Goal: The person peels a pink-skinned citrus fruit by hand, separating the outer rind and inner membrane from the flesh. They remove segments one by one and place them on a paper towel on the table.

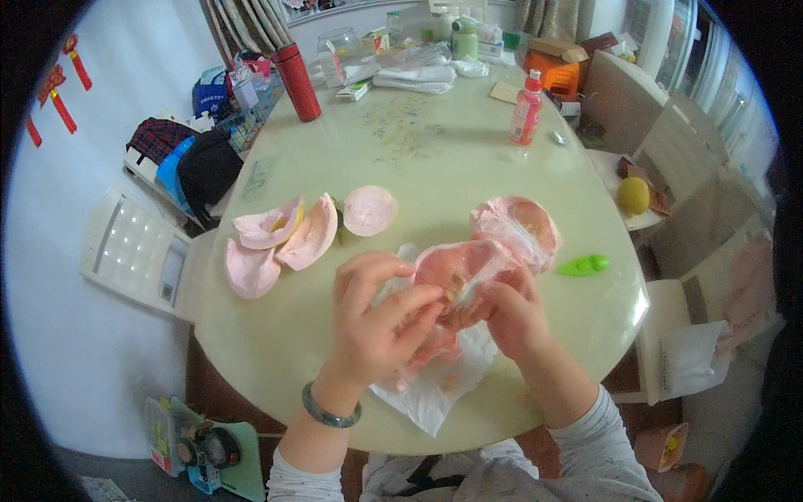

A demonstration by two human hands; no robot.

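Note:
My right hand [517,310] grips a piece of pink pomelo flesh with its whitish membrane [464,267] above the table. Against the left side of that piece rest the fingers of my left hand [382,314]; whether they pinch it is hard to tell. Beneath both hands lies a white paper sheet [433,408] with loose pink pulp [439,345] on it. Just behind the held piece sits a larger peeled pomelo portion [521,229]. A green plastic peeler-like tool [583,265] lies to its right. Thick pomelo rind pieces [307,232] and a round rind cap [370,211] are at the left.
The pale oval table [301,351] also bears a red flask [298,81], a pink bottle [526,113], a spoon [558,138], and bags and jars at the far end. Chairs [135,251] stand at both sides; a yellow fruit [633,195] is on a right one.

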